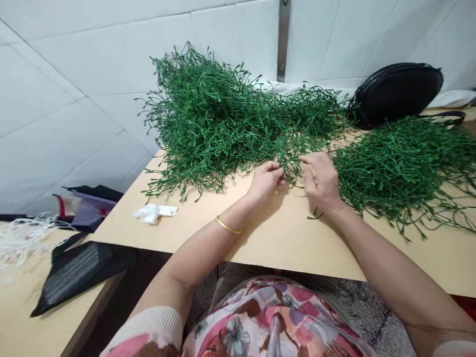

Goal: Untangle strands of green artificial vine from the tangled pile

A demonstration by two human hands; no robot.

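Observation:
My left hand (266, 179) and my right hand (320, 182) meet over the tan table (282, 238), both pinched on a green artificial plant sprig (291, 157). A gold bangle sits on my left wrist. The sprig runs into a big heap of the same green sprigs (211, 119) behind my hands. A second heap of sprigs (405, 158) lies to the right, touching my right hand. One loose green piece (315, 215) lies under my right wrist.
A black bag (397, 91) rests at the back right against the white tiled wall. A crumpled white tissue (154, 212) lies on the table's left part. On a second table to the left are a black pouch (74, 272), dark bags (87, 206) and white string (22, 238).

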